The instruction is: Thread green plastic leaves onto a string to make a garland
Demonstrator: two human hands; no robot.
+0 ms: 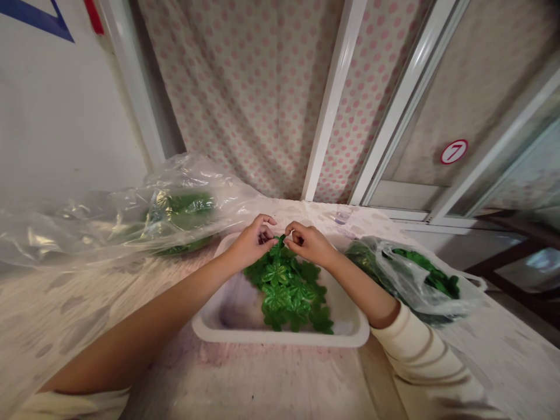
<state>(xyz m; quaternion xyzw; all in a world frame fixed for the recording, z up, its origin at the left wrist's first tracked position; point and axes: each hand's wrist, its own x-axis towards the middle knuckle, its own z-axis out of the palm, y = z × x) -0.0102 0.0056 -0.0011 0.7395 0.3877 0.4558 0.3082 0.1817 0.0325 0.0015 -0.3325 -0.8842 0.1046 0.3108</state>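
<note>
Both hands meet above the far part of a white plastic tray [280, 336] holding a heap of glossy green artificial leaves [289, 294]. With thumb and fingers closed, my left hand [254, 240] pinches the left side of a small green leaf piece [279, 242]. Opposite it, my right hand [308, 242] pinches the same piece from the right, fingers curled. The piece is held just over the heap, and the fingertips partly hide it. Most of the leaves lie in the tray's middle and right side.
On the left spreads a large clear plastic bag [109, 219] with green leaves inside. Right of the tray stands an open clear bag [437, 291] with dark green leaves [429, 271]. A dotted curtain [245, 93] and white frames [335, 99] rise behind the table [262, 382].
</note>
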